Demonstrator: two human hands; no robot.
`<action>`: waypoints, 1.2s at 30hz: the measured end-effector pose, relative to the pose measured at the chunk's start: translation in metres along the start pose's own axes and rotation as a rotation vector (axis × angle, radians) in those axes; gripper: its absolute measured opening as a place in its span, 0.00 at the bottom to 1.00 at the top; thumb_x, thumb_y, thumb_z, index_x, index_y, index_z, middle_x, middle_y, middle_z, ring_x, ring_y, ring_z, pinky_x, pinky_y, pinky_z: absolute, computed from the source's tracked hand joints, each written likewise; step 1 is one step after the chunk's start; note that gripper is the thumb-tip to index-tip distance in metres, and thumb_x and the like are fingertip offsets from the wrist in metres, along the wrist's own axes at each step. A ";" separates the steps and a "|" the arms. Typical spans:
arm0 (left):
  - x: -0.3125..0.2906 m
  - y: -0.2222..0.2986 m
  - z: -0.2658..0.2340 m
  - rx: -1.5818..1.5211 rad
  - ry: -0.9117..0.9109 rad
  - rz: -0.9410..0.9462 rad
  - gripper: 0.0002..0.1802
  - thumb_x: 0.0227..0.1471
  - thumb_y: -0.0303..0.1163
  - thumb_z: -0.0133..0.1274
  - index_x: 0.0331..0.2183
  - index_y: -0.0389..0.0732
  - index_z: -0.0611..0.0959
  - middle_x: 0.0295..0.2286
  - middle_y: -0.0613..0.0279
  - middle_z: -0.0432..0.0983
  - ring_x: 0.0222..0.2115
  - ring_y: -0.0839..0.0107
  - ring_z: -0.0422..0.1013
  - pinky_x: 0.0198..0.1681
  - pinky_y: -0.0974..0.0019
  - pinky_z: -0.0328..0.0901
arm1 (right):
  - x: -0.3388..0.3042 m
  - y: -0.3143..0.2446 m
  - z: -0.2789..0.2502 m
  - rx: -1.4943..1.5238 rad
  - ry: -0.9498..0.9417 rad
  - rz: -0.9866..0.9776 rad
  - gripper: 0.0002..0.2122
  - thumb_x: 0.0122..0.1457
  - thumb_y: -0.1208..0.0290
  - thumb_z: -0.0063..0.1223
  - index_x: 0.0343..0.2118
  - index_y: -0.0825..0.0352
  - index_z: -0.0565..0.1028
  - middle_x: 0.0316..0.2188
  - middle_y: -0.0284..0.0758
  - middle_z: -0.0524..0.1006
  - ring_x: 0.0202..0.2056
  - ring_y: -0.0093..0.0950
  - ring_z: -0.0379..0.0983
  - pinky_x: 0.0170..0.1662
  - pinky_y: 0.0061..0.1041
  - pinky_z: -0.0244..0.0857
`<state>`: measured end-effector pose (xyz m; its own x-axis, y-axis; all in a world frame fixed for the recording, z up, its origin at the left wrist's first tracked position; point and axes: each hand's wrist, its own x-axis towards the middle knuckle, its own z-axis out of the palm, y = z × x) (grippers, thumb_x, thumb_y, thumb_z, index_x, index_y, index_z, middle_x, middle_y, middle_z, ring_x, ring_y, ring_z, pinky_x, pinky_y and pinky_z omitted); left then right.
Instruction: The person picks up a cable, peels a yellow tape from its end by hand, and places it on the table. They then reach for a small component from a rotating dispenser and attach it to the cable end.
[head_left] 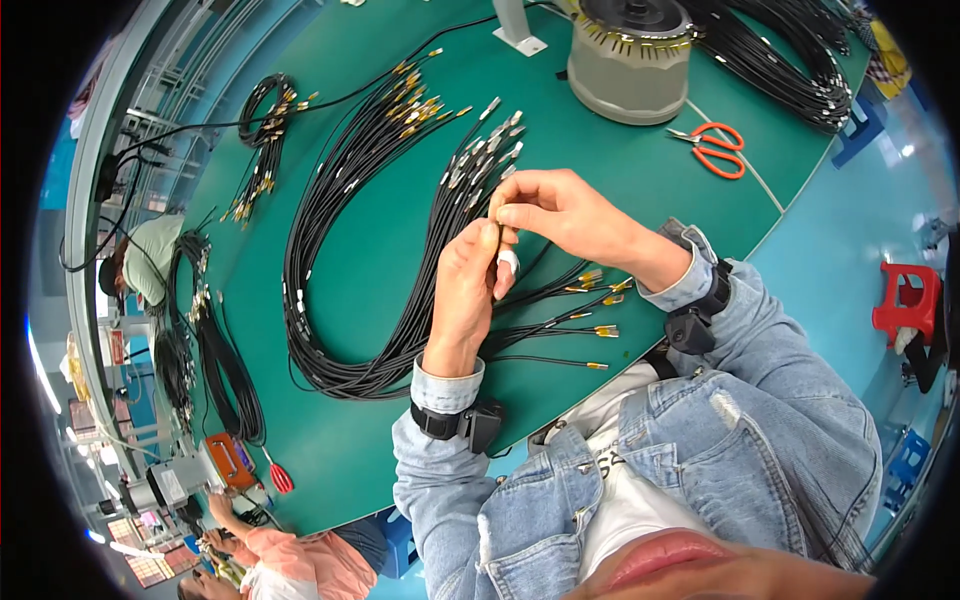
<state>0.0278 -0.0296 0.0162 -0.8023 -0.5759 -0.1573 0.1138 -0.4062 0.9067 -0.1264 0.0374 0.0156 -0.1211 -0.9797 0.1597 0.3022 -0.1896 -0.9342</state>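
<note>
My left hand (pixel 465 285) and my right hand (pixel 575 218) meet over the green table, fingertips pinched close together. Between them runs a thin black cable (pixel 500 240), its end mostly hidden by my fingers. A small white piece (pixel 508 262) shows by the left fingers; I cannot tell whether it is a tag or a wrap. Just left of my hands lies a large U-shaped bundle of black cables (pixel 310 210), with gold-coloured connectors at one end and silvery tips (pixel 488 150) at the other. Several more cable ends with yellow-marked connectors (pixel 600 330) fan out beneath my right wrist.
Orange-handled scissors (pixel 722 152) lie at the right, near a grey round tub (pixel 630 85). More black cables (pixel 790 80) are heaped at the far right, and a small coil (pixel 262 110) sits far left. Co-workers (pixel 310 560) are at the left; a red stool (pixel 905 303) stands right.
</note>
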 end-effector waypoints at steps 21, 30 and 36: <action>0.011 -0.005 -0.031 1.379 0.298 0.402 0.10 0.41 0.29 0.56 0.30 0.38 0.77 0.32 0.57 0.70 0.32 0.60 0.67 0.32 0.64 0.63 | 0.001 -0.148 -0.191 -0.723 0.644 0.180 0.09 0.49 0.67 0.54 0.21 0.67 0.75 0.17 0.28 0.70 0.20 0.18 0.64 0.24 0.16 0.57; 0.017 -0.013 -0.040 1.632 0.426 0.457 0.12 0.38 0.26 0.57 0.29 0.39 0.73 0.29 0.57 0.68 0.31 0.59 0.67 0.32 0.61 0.64 | 0.009 -0.140 -0.159 0.027 0.101 -0.270 0.05 0.51 0.71 0.50 0.23 0.66 0.72 0.20 0.28 0.70 0.22 0.19 0.64 0.28 0.17 0.59; 0.019 -0.016 -0.048 1.540 0.436 0.427 0.12 0.39 0.26 0.57 0.29 0.39 0.72 0.26 0.56 0.69 0.29 0.58 0.68 0.32 0.61 0.63 | 0.007 -0.109 -0.083 -0.121 0.370 -0.224 0.05 0.53 0.71 0.48 0.25 0.67 0.71 0.22 0.30 0.70 0.25 0.20 0.65 0.31 0.19 0.60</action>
<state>0.0386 -0.0684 -0.0206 -0.6232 -0.7047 0.3391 -0.5941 0.7086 0.3808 -0.2382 0.0566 0.0921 -0.5072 -0.8222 0.2584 0.1195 -0.3640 -0.9237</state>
